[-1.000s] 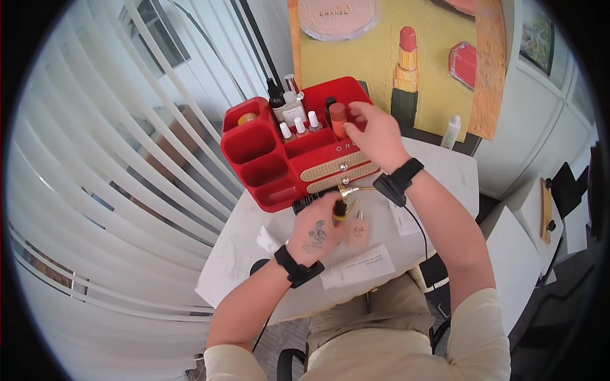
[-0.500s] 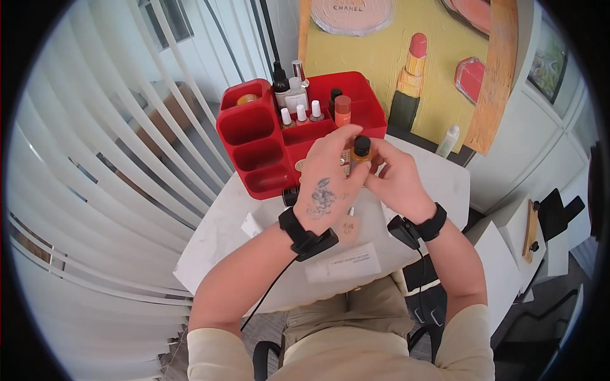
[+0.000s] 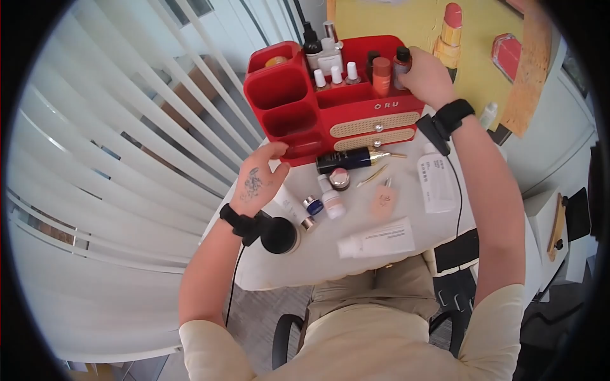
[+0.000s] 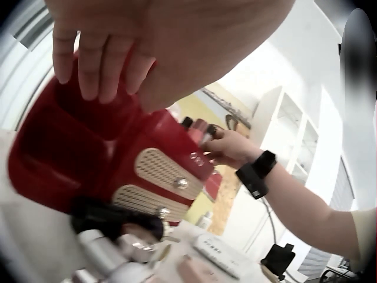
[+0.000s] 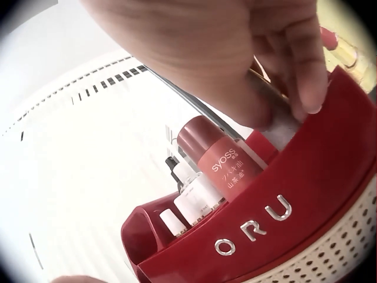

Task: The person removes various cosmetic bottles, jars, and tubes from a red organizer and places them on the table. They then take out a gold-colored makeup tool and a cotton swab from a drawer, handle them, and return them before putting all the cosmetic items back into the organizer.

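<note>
Left hand: the left hand lies with relaxed, nearly straight fingers against the lower left corner of the red organizer; it holds nothing. The left wrist view shows the fingers hanging loose in front of the red wall.
Risk at the left: if this hand pushes, the organizer may slide on the white table, and the tall bottles inside could tip over.
Between the hands: a dark bottle with gold cap lies on its side just in front of the drawers, with small jars and tubes near it. A careless forearm could roll it off the table.
Right hand: the right hand grips a small brown bottle with black cap, fingers curled around it, at the back right compartment, just beside the orange-red bottle.
Risk at the right: the compartment looks crowded; the bottle may knock over its neighbour or catch on the rim.
Hidden: the fingers cover the lower part of the brown bottle in every view, so one cannot tell whether it already stands on the compartment floor. In the right wrist view it is only a blur behind the fingertips.
</note>
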`<state>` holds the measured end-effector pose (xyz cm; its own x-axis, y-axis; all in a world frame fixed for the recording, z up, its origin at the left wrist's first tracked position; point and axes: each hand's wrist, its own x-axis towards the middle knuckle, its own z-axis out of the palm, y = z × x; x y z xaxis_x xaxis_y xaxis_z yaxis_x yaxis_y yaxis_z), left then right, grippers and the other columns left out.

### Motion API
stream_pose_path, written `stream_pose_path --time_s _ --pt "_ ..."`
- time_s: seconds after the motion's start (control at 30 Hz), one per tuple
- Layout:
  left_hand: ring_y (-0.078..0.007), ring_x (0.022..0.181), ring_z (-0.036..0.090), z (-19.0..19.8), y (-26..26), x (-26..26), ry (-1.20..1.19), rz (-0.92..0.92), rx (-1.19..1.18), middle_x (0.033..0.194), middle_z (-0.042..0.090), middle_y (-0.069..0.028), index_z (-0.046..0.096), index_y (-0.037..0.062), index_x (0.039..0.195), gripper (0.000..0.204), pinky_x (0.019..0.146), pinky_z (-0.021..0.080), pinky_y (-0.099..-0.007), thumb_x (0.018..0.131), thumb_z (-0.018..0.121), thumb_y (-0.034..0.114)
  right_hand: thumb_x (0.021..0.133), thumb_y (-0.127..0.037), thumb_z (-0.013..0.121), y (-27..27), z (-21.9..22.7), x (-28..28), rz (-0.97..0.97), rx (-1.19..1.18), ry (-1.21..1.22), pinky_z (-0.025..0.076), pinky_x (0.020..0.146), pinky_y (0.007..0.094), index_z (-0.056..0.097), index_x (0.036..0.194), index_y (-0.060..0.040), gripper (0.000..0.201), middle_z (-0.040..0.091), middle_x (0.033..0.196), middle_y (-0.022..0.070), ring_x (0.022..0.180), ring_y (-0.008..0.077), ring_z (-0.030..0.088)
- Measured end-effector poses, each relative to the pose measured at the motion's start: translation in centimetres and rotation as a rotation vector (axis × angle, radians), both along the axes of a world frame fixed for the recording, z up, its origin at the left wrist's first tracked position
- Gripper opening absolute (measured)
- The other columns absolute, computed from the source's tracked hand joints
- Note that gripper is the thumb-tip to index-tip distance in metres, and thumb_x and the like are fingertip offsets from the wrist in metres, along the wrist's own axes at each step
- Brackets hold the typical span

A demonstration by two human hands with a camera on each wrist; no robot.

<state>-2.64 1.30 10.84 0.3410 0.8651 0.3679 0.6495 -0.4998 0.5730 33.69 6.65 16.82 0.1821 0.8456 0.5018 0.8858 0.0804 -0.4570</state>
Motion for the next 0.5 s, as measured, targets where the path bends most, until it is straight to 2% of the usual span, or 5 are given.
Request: stream_pose_path --time_s 0.07,0.27,0.33,0.43,0.5 --pt "-0.0261 0.103 0.065 -1.1 0.4 -1.8 0.146 -0.031 -0.190 0.110 0.069 -0.0137 0.063 0.0023 0.115 0.034 0.088 0.050 -0.0361 0.082 0.065 0.008 0.069 -0.015 0.072 0.9 -0.2 0.0 0.012 -0.004 -0.103 0.052 0.082 0.0441 0.063 0.099 -0.0003 0.035 0.067 0.092 0.0237 0.092 0.0417 0.064" --pt "-0.0290 0.099 0.065 -3.0 -0.1 -1.8 0.176 -0.172 -0.195 0.105 0.069 -0.0159 0.064 0.0014 0.111 0.032 0.084 0.051 -0.0364 0.080 0.066 0.008 0.070 -0.012 0.071 2.0 -0.3 0.1 0.134 -0.077 -0.101 0.052 0.084 0.0441 0.060 0.106 0.0011 0.040 0.066 0.097 0.0247 0.094 0.0395 0.064" --pt "-0.0305 0.096 0.065 -2.7 -0.8 -0.8 0.195 -0.216 -0.197 0.102 0.069 -0.0164 0.065 0.0012 0.109 0.031 0.083 0.051 -0.0364 0.079 0.066 0.010 0.074 -0.008 0.068 2.1 -0.7 0.1 0.169 -0.067 -0.127 0.051 0.082 0.0390 0.057 0.113 0.0030 0.041 0.067 0.094 0.0210 0.091 0.0364 0.065" --pt "-0.0337 0.087 0.066 -2.7 -1.4 0.6 0.416 -0.316 -0.270 0.093 0.068 -0.0178 0.066 0.0002 0.103 0.031 0.081 0.052 -0.0365 0.077 0.067 0.016 0.075 -0.007 0.067 2.4 -1.4 0.6 0.168 -0.097 -0.135 0.051 0.082 0.0371 0.055 0.118 0.0026 0.045 0.068 0.094 0.0189 0.090 0.0338 0.066" --pt "-0.0333 0.087 0.066 -3.1 -1.4 0.8 0.417 -0.343 -0.281 0.092 0.068 -0.0176 0.067 0.0002 0.102 0.031 0.080 0.052 -0.0364 0.075 0.067 0.015 0.076 -0.010 0.066 2.0 -1.6 0.8 0.155 -0.061 -0.109 0.051 0.085 0.0401 0.055 0.120 0.0018 0.047 0.067 0.098 0.0211 0.094 0.0366 0.065"
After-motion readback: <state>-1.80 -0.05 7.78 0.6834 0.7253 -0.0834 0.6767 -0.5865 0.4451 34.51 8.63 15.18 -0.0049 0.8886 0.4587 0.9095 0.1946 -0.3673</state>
